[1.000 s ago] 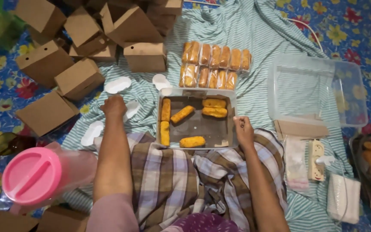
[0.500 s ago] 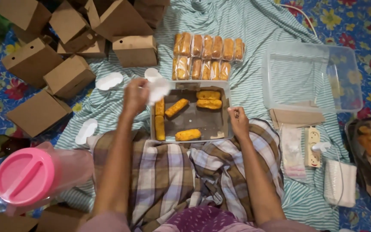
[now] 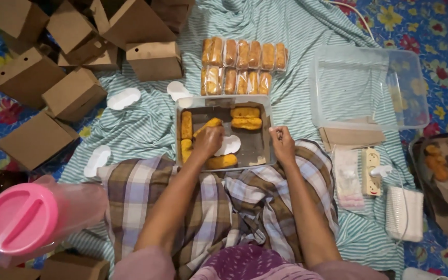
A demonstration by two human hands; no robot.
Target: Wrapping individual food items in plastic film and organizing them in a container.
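Note:
A metal tray (image 3: 261, 150) rests on my lap, with several golden fried rolls (image 3: 245, 117) lying in it. My left hand (image 3: 209, 141) is over the tray's middle, fingers closed on the edge of a white oval paper liner (image 3: 229, 145) that lies on the tray floor. My right hand (image 3: 282, 143) grips the tray's right rim. Beyond the tray, two rows of wrapped rolls (image 3: 243, 65) lie on the striped cloth (image 3: 146, 124).
Brown cardboard boxes (image 3: 73, 93) crowd the upper left, with loose white liners (image 3: 123, 98) beside them. A clear plastic tub (image 3: 369, 85) stands at right, above a power strip (image 3: 372, 163), a white stack (image 3: 404, 213) and a dark tray (image 3: 444, 179). A pink-lidded jug (image 3: 22, 220) sits lower left.
My left hand reached out to the loose liners at left, then came back over the tray holding a white liner. My right hand stayed on the tray's rim.

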